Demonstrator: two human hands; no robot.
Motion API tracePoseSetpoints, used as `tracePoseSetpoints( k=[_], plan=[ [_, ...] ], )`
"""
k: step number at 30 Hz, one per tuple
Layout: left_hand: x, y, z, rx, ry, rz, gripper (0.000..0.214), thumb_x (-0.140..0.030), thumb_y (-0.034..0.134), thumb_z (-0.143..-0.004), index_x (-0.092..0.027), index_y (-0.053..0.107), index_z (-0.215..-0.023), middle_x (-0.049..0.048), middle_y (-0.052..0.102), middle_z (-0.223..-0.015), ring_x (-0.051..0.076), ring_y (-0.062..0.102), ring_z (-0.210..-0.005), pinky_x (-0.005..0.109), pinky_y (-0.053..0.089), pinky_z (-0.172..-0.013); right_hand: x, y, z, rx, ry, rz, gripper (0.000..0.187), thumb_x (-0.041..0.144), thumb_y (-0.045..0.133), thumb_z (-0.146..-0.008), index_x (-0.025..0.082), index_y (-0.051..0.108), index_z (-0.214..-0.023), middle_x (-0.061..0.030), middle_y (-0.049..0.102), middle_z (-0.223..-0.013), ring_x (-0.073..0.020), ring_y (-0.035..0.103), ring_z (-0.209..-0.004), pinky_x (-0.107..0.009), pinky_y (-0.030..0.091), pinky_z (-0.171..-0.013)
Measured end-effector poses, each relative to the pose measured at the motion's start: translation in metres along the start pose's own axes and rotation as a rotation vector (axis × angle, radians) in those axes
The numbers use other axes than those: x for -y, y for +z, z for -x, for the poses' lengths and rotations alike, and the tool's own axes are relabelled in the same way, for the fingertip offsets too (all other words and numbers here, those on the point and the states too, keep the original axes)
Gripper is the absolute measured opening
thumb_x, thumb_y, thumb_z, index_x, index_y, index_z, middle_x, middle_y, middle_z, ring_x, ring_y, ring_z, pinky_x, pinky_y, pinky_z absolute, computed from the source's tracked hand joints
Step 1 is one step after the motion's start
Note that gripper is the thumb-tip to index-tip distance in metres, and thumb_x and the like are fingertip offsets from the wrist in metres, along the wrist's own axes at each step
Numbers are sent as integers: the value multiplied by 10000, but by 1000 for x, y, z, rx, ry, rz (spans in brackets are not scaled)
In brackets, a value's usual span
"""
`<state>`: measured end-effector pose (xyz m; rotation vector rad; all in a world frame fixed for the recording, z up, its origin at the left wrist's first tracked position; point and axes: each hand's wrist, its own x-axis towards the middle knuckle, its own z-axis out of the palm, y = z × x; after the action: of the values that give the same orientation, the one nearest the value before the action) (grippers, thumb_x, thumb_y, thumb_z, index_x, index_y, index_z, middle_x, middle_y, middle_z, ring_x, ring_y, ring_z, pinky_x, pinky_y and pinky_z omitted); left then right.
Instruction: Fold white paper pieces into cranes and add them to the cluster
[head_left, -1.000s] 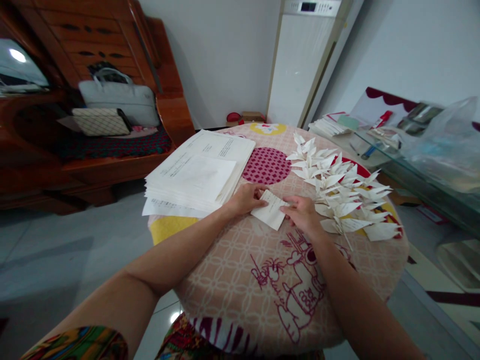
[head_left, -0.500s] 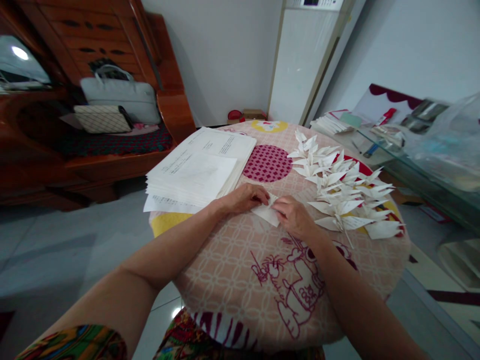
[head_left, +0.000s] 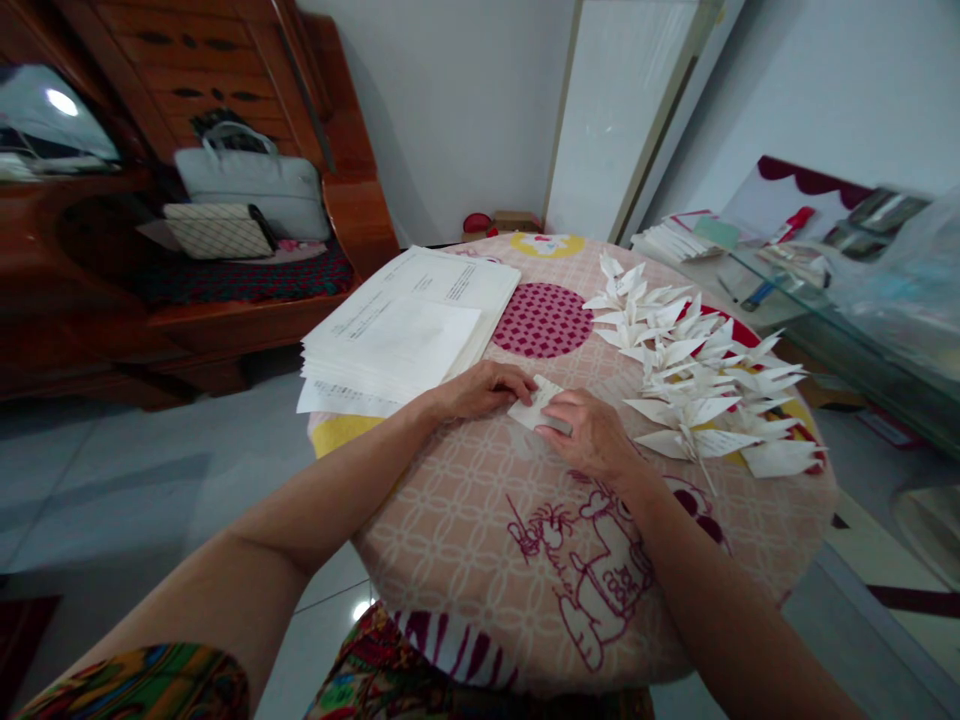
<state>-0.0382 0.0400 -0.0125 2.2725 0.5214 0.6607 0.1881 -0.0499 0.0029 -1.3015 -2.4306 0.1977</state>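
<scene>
A small folded piece of white paper (head_left: 534, 408) lies on the patterned tablecloth between my two hands. My left hand (head_left: 484, 388) has its fingertips curled onto the paper's left edge. From the other side, the fingers of my right hand (head_left: 589, 428) press on its right part, covering that edge. Several folded white paper cranes or flowers with pointed tips (head_left: 690, 380) are crowded together to the right of my right hand. Beyond my left forearm rests a thick stack of printed sheets (head_left: 405, 320), with a smaller sheet on top.
The round table (head_left: 450, 540) wears a pink cloth with cartoon prints. A glass-topped side table (head_left: 817, 300) with papers and a plastic bag stands at right. On the wooden bench (head_left: 247, 285) at left sit a grey handbag (head_left: 285, 195) and a checked purse (head_left: 214, 230).
The view has shifted slightly, so the scene sits a little further right. The paper between my hands now looks smaller, with less of it reaching toward me.
</scene>
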Motion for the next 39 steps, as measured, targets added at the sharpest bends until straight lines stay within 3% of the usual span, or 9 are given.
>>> tracePoseSetpoints(
  k=[9, 16, 21, 27, 32, 39],
  plan=[
    [-13, -2, 1, 37, 0, 62, 342, -40, 505, -894, -199, 802, -956, 75, 740, -1170, 152, 693, -1070, 292, 520, -983, 3, -5, -2, 28, 20, 10, 231, 283, 572, -968, 175, 764, -898, -107, 742, -984, -236, 653, -991, -346, 486, -903],
    [-8, 1, 2, 93, -2, 32, 398, 2, 483, -857, -211, 812, -930, 56, 731, -1214, 142, 682, -1098, 273, 510, -994, -7, -7, 3, 112, -55, 13, 212, 329, 663, -914, 166, 786, -971, -138, 713, -1110, -254, 647, -1033, -361, 502, -900],
    [-8, 0, 3, 96, 8, 13, 427, 34, 466, -798, -206, 809, -880, 50, 741, -1189, 139, 691, -1073, 269, 524, -967, -21, -13, 7, 147, -70, -107, 190, 198, 628, -902, 196, 811, -953, -137, 707, -1249, -273, 653, -1145, -426, 511, -972],
    [-28, 6, 1, 101, 88, -177, 284, -3, 564, -750, -159, 775, -859, 106, 736, -1138, 207, 684, -1045, 337, 550, -905, -27, -22, 9, 168, -56, -160, 234, 96, 634, -827, 207, 819, -917, -109, 741, -1208, -259, 697, -1077, -430, 533, -952],
    [-36, 13, -2, 164, 158, -208, 331, 7, 550, -775, -147, 750, -989, 115, 735, -1107, 211, 674, -1044, 346, 536, -932, -31, -23, 12, 102, 9, -199, 267, 54, 607, -753, 202, 820, -817, -85, 784, -1077, -243, 732, -966, -369, 571, -852],
    [-32, 16, -2, 168, 169, -218, 285, -213, 662, -888, -186, 734, -1162, 136, 701, -1209, 247, 638, -1134, 400, 515, -986, -38, -21, 12, -42, 61, -221, 402, -14, 481, -711, 191, 814, -806, -61, 799, -966, -200, 742, -880, -312, 570, -831]
  ],
)
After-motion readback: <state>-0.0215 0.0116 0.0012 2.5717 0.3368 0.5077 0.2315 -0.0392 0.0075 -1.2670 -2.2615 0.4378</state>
